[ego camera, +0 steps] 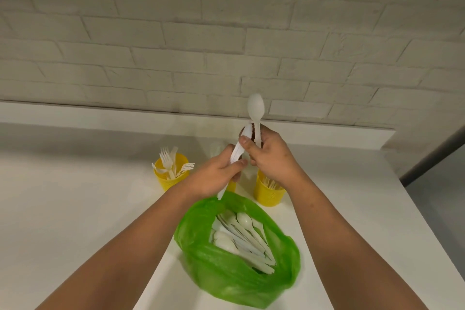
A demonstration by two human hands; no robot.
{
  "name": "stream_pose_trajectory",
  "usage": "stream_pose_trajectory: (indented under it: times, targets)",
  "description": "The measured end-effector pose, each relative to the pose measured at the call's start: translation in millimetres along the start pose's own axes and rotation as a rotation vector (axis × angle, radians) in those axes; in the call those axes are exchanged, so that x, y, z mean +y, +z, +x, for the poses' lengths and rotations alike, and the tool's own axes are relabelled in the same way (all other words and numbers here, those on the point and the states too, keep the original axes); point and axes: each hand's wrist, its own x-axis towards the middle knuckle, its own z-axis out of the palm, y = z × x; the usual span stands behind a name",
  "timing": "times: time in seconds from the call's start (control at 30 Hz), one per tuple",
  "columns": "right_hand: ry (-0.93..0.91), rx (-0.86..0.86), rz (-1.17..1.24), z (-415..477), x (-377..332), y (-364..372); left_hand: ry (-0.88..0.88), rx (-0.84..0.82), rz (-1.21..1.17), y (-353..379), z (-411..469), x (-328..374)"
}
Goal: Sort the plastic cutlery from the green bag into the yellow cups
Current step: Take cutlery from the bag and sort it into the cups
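- Knife (237,152): white, serrated, above the bag; left hand (216,176) grips it, fingers curled round.
- Spoon (255,108): bowl up, clasped in right hand (273,156), whose thumb also touches the knife.
- Green bag (226,274): open on the table, many spoons and knives inside; sorting judged partway.
- Left cup (171,180) holds forks (167,158); right cup (268,195) holds handles, type unclear; middle cup (232,186) mostly hidden.

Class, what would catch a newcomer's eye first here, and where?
The bright green bag lies open in front, full of white cutlery. Beyond it, the right hand holds a white spoon upright while the left hand grips a white knife. A yellow cup of forks stands behind, left.
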Motion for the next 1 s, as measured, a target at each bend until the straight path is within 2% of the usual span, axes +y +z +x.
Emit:
stream_pose_trajectory:
  times: [0.07, 0.13, 0.23, 0.3, 0.37, 0.47, 0.7, 0.83, 1.0]
  targets:
    - [-0.031, -0.01, -0.108, 4, -1, 0, 0.091, 0.053, 0.363, -6, 6, -8]
    - [-0.065, -0.002, -0.152, 5, -4, 2, 0.113, 0.073, 0.497, -14, 12, -6]
    - [-0.11, 0.03, -0.119, 3, -9, 6, 0.098, 0.086, 0.498, -23, 22, -3]
    - [-0.1, 0.072, -0.011, 1, -6, 8, 0.115, 0.204, 0.453, -27, 25, -5]
    - [-0.057, 0.178, 0.115, -2, 6, 7, 0.124, 0.332, 0.413, -29, 26, -8]
    - [-0.004, 0.342, 0.181, -16, 28, -2, 0.047, 0.391, 0.344, -26, 25, -21]
    - [0.094, 0.495, -0.047, -43, 78, -11, -0.074, 0.368, 0.404, -7, 22, -45]
    - [0.087, 0.472, -0.241, -48, 94, -10, -0.123, 0.31, 0.485, 0, 25, -54]
    - [0.049, 0.445, -0.279, -59, 97, -8, -0.145, 0.313, 0.539, 5, 21, -61]
